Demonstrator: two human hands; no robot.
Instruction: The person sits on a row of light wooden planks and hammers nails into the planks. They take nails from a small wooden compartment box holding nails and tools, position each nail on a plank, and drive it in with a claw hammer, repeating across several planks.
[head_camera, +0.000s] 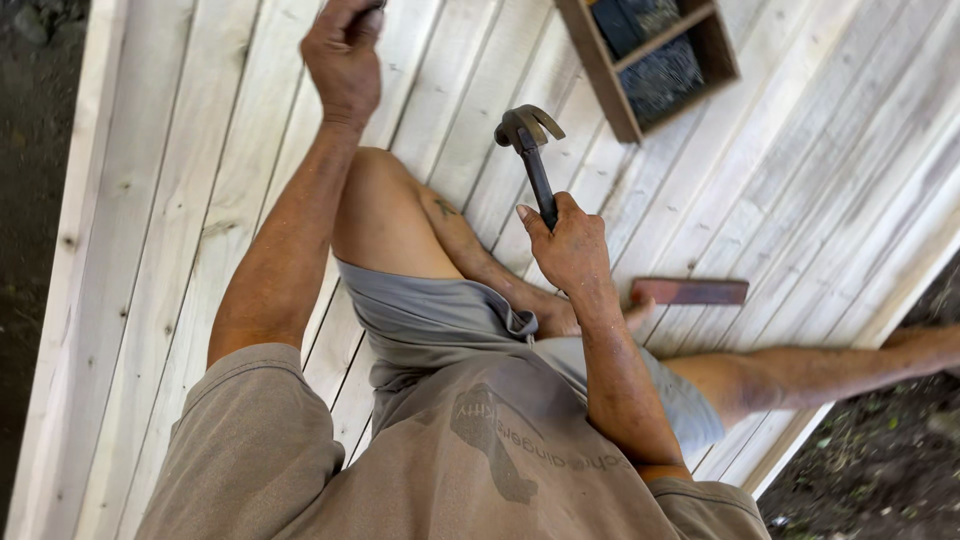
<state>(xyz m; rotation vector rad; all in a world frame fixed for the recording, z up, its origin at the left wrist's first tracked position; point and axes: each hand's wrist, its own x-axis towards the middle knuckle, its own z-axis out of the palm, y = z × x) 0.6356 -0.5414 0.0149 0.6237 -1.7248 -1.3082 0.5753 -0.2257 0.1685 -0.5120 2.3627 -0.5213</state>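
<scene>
- Grey-brown shirt and grey shorts nearest the lens, seated on pale wooden planks.
- Right hand closed round the dark handle of a claw hammer, head raised above the planks, claw pointing right.
- Left hand clenched in a fist at the top edge, fingers curled round something small and dark, too hidden to identify.
- Bent knee between the two arms; other leg stretched out to the right.
- Reddish flat block lying on the planks just right of the right wrist.
- Farther off, wooden divided box holding dark contents, resting on the planks.
</scene>
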